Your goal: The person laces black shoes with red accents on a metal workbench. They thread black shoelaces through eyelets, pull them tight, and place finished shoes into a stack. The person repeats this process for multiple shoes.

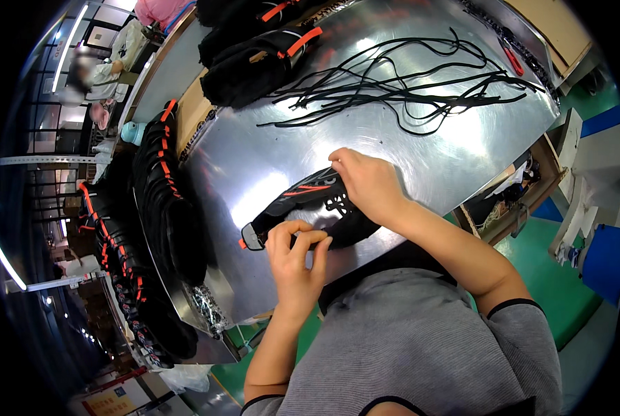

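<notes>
A black shoe upper (290, 203) with red stripes and a grey patterned panel lies on its side on the metal tabletop in front of me. My right hand (371, 188) is closed over its right part, the thumb and fingers hooked at the far edge. At the near left part of the upper, my left hand (296, 260) pinches thumb and forefinger together. What sits between those fingertips is too small to make out. Lace holes show between the two hands. Part of the upper is hidden under my right hand.
Loose black shoelaces (407, 87) lie tangled across the far tabletop (254, 156). A red-handled tool (511, 59) rests at the far right. Black uppers with red tabs (254, 73) are stacked at the back; long rows of them (161, 187) stand left. An open drawer (511, 197) juts out right.
</notes>
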Action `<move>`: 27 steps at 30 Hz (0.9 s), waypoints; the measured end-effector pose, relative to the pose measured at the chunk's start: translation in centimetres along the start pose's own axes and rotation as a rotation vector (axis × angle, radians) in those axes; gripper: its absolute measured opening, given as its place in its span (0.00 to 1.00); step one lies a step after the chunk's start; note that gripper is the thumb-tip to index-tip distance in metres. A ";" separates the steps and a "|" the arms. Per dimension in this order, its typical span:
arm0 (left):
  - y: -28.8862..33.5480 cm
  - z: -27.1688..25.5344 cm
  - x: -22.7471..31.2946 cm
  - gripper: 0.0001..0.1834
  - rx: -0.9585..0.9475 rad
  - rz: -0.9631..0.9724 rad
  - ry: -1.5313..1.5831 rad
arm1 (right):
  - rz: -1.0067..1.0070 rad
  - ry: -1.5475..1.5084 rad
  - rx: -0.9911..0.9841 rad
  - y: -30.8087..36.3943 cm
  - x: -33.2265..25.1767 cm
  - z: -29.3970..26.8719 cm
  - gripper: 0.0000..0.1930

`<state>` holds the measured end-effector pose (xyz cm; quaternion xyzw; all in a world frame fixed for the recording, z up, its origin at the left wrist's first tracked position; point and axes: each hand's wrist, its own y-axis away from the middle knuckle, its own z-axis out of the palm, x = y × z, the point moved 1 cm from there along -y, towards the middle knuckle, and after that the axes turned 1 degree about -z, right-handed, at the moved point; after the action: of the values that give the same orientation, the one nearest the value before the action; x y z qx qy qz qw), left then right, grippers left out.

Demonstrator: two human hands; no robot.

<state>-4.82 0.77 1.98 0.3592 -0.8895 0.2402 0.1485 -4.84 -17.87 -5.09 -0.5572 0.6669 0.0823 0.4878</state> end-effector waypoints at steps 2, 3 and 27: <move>0.2 0.5 0.2 0.10 0.048 0.008 -0.014 | 0.033 -0.159 0.052 -0.1 0.3 -0.4 0.06; 0.2 0.6 0.3 0.10 0.056 0.017 -0.023 | 0.130 -0.299 -0.017 -0.1 0.4 -0.9 0.08; 0.2 -0.6 0.2 0.05 0.032 -0.232 0.266 | 0.208 -0.815 -0.578 1.7 -4.5 -6.7 0.15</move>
<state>-5.01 1.08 2.47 0.4266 -0.8108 0.2809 0.2859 -10.43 -18.61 0.95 -0.5228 0.4240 0.5223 0.5235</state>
